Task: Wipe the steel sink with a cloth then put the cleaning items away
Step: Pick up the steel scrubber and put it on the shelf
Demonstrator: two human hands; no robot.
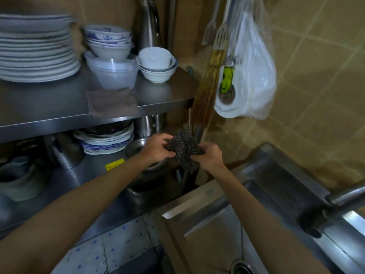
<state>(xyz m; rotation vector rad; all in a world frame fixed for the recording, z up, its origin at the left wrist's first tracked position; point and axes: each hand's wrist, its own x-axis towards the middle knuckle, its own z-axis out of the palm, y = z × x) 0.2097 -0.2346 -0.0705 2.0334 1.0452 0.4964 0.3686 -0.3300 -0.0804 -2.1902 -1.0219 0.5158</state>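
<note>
**Dark scrubbing cloth held up beside the steel sink**

The cloth (182, 150) is a dark, coarse, speckled mesh, bunched and crumpled, held in the air between both hands, left of and beyond the sink's far corner. The steel sink (221, 230) is a dull grey rectangular basin with a round drain (242, 266) at its bottom, its rim catching light.

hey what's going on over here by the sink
A person holds a dark, coarse scrubbing cloth in both hands, the left hand and right hand gripping it from either side. They hold it up beside the steel shelves, to the left of the steel sink and above its edge. A brown folded cloth lies on the upper shelf, by stacked plates and bowls.
</note>
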